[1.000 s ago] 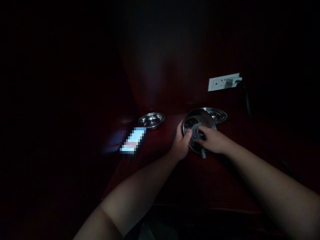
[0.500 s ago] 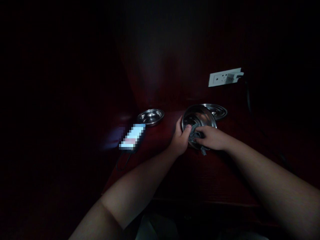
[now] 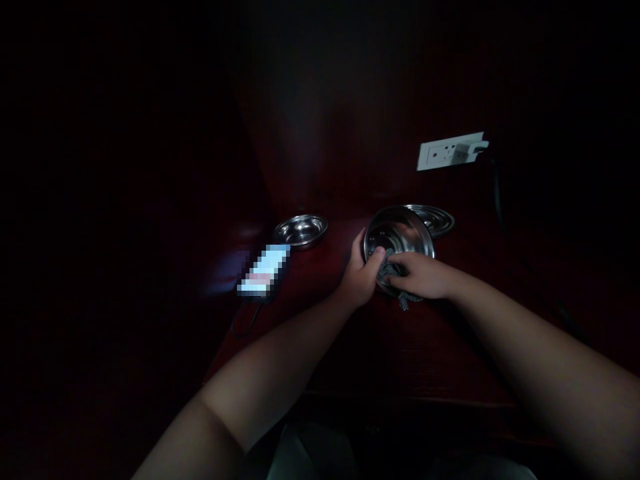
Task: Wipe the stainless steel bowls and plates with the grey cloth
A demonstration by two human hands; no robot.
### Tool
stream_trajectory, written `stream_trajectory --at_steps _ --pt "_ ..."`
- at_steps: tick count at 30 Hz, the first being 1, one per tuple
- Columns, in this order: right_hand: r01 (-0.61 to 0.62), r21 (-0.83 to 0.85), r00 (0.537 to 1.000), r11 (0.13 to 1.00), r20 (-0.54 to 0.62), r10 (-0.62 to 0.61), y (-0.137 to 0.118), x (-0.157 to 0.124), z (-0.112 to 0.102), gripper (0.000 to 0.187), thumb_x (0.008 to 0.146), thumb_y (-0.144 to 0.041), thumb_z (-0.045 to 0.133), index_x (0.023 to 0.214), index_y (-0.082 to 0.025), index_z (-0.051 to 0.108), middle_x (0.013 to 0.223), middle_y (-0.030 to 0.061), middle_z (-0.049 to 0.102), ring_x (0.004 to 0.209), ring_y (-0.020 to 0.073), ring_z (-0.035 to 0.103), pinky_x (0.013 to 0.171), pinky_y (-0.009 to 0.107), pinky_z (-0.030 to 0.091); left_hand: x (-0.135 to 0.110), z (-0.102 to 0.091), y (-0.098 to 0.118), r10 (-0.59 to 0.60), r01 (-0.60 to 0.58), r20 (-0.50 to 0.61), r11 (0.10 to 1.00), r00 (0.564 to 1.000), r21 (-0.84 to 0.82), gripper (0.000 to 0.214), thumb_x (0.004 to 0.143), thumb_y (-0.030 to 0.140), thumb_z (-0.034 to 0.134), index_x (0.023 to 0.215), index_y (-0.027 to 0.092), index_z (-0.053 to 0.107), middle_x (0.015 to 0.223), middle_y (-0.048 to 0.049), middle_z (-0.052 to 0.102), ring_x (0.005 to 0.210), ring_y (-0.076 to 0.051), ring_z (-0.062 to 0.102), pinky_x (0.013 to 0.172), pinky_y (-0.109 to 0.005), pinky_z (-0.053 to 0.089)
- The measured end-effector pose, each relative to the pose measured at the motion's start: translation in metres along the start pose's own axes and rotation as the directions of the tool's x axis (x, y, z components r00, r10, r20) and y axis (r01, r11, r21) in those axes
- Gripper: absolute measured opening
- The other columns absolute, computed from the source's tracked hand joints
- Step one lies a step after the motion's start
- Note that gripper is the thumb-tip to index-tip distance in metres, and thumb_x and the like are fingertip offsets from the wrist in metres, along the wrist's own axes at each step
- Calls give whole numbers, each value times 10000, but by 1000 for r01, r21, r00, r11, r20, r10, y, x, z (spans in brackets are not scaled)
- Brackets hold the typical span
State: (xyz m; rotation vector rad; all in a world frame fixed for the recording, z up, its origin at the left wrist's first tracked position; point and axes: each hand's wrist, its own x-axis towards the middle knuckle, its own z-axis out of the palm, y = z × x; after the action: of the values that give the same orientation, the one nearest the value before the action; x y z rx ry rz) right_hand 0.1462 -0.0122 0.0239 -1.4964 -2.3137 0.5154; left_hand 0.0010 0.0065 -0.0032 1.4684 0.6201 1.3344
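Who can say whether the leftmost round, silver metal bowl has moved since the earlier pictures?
No; the bowl holds its place against the white rectangular plastic socket; the whole view shifted.

Metal bowl (image 3: 415, 233) in left hand (image 3: 362, 277)

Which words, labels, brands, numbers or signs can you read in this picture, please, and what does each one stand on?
There is no readable text in this picture.
Phone: its lit screen is pixelated, so nothing on it can be read.
White socket plate: any marking is too small to read.
Held metal bowl and metal dish at left: no lettering can be made out.
Cloth: patterned, no letters discernible.
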Motion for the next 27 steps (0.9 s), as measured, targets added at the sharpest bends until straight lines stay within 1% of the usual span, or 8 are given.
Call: stream_trajectory --at_steps 4,10,16,21,27 --pt "12 6 1000 1000 -3 -12 1 1 2 237 743 -281 491 910 -170 617 835 58 655 729 185 594 701 327 447 0 0 0 -9 9 -4 1000 1000 0 577 815 371 501 1324 206 285 1285 -100 457 1181 -213 429 1026 -364 293" --pt "11 34 1000 999 3 -12 2 1 3 244 739 -272 501 926 -176 625 847 57 658 738 182 593 704 322 447 0 0 -2 5 -5 4 1000 1000 -17 596 808 379 508 1326 195 277 1305 -106 435 1197 -217 413 1027 -363 291" --pt "7 78 1000 997 19 -9 1 -1 1 269 749 -358 527 912 -173 633 812 59 663 734 192 597 699 325 451 1 0 -2 8 -7 20 1000 1000 -25 589 801 365 523 1318 209 287 1306 -97 438 1192 -213 417 1024 -362 292" --pt "64 145 995 987 72 -75 -2 -1 -1 262 806 -375 463 896 -189 623 855 36 665 767 173 602 756 323 444 1 0 -3 21 -21 10 1000 1000 -3 574 804 345 519 1315 217 291 1304 -96 439 1190 -211 418 1026 -368 289" --pt "61 169 994 984 80 -76 -2 -1 0 268 828 -375 427 843 -193 622 796 23 668 713 154 602 711 293 447 1 -1 -3 24 -24 10 1000 1000 16 576 805 352 514 1319 217 292 1303 -102 437 1186 -222 419 1019 -375 294"
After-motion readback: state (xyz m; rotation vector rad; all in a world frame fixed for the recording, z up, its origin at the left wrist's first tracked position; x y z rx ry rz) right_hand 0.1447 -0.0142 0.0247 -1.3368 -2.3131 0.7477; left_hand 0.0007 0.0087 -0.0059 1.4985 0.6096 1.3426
